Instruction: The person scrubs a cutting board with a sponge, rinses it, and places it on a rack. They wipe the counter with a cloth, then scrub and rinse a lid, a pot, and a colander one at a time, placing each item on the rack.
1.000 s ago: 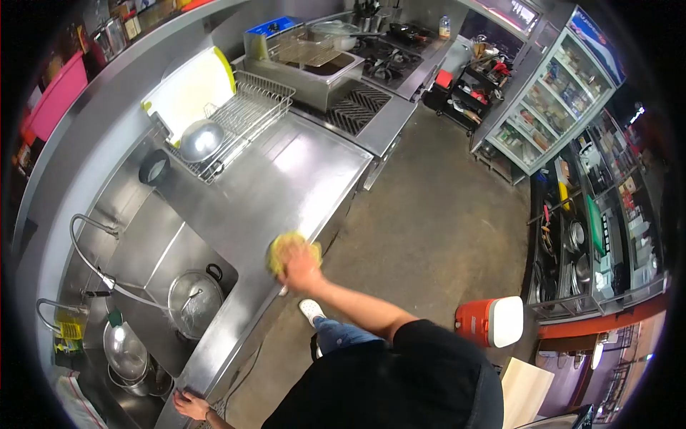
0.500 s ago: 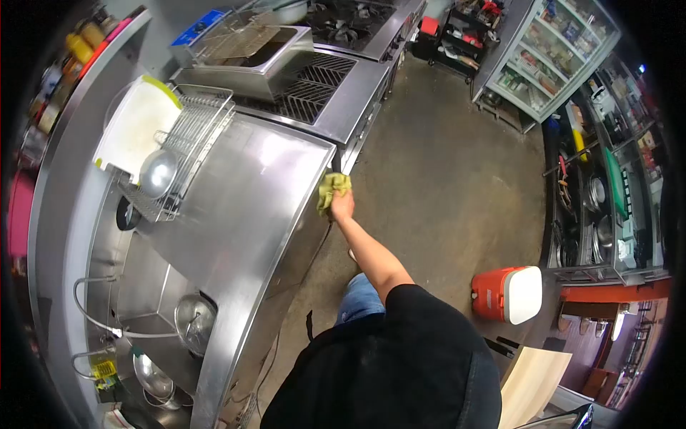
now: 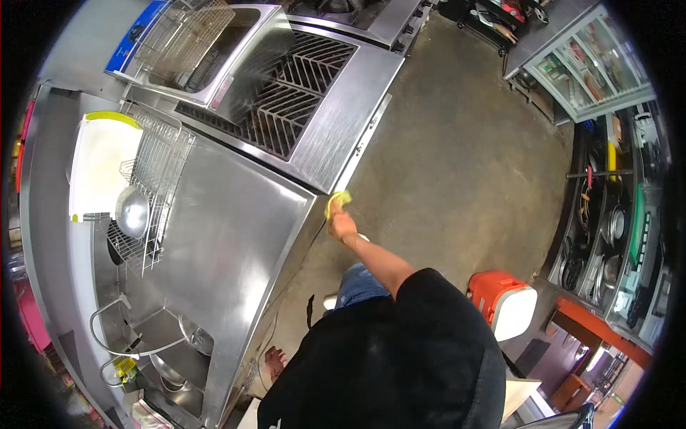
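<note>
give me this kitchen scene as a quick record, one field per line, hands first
right hand: holds a crumpled yellow-green cloth near the corner of a flat stainless-steel counter; contact unclear
left hand: low beside the black shirt, nothing visible in it
dish area: silver wire rack, round silver metal bowl, white board with lime-green edge
cooking area: black ridged grill
floor: orange-red cooler with white lid

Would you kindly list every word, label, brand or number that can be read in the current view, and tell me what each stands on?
No text can be read.
Blue panel on the fryer: small markings, illegible.
Yellow label by the sink: too small and blurred.
Packages in the glass-fronted fridge: too small to read.
Yellow cloth: no lettering visible.
</note>
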Demonstrator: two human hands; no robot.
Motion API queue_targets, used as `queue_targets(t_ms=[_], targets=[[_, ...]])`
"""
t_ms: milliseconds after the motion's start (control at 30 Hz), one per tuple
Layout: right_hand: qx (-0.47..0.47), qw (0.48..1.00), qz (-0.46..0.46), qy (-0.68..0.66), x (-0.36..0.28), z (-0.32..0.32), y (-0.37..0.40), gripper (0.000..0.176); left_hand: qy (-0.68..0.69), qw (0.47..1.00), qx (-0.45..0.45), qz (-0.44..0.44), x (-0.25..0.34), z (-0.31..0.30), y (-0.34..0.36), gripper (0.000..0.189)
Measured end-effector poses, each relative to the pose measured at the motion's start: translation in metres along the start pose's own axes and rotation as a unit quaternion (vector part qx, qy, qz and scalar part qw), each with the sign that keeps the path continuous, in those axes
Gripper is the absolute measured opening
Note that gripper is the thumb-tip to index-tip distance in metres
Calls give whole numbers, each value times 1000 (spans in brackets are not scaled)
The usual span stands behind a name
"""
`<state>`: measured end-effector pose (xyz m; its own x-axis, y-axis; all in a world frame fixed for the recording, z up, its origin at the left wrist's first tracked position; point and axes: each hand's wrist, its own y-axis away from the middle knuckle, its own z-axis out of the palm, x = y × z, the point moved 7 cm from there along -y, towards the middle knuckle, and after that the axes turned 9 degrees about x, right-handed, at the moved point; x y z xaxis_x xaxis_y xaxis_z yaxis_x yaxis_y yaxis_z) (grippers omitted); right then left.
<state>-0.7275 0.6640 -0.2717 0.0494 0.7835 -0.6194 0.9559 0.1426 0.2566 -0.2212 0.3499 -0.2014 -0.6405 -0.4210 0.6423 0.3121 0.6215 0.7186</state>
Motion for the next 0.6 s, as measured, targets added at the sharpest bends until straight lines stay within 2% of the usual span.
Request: queue_targets(t_ms=[33, 67, 133, 167, 200, 233, 267, 300, 367, 400, 433, 467, 500, 533, 567, 600], targets=[[-41, 997, -30, -56, -4, 1, 8, 57, -111, 994, -17, 20, 10, 16, 12, 24], [-48, 997, -30, -56, 1, -2, 10, 57, -127, 989, -14, 79, -7, 15, 8, 24], [-208, 960, 114, -149, 37, 28, 14, 43, -161, 967, 2, 198, -41, 8, -1, 24], [-202, 962, 109, -149, 41, 16, 13, 43, -272, 950, 35, 150, -41, -1, -6, 25], [-89, 936, 159, -301, 47, -15, 14, 35, -316, 940, 38, 124, -41, 2, -6, 25], [23, 874, 198, -443, 55, -46, 15, 29, -337, 935, 33, 103, -41, 6, -6, 25], [98, 886, 170, -421, 52, -87, 16, 30, -346, 934, 27, 85, -42, 10, -9, 25], [167, 875, 111, -440, 25, -149, 20, 29, -351, 933, 22, 74, -42, 13, -10, 26], [193, 933, -24, -301, -18, -245, 15, 30, -352, 934, 12, 61, -43, 20, -12, 26], [264, 946, -100, -158, -46, -285, 15, 36, -347, 936, 8, 59, -43, 24, -15, 26], [271, 950, -132, -80, -64, -301, 7, 39, -335, 940, 4, 61, -43, 30, -18, 26], [277, 947, -163, -1, -82, -309, -3, 42, -316, 947, -3, 64, -42, 37, -21, 26], [239, 947, -205, 70, -102, -306, -14, 46, -273, 960, -8, 69, -37, 44, -21, 26], [197, 939, -244, 141, -121, -297, -24, 51, -206, 975, -15, 76, -29, 52, -23, 26], [136, 928, -295, 180, -136, -284, -32, 57, -79, 993, -47, 79, -26, 64, -23, 26], [127, 917, -323, 197, -141, -269, -46, 59, -156, 985, 6, 73, -31, 54, -27, 26]])
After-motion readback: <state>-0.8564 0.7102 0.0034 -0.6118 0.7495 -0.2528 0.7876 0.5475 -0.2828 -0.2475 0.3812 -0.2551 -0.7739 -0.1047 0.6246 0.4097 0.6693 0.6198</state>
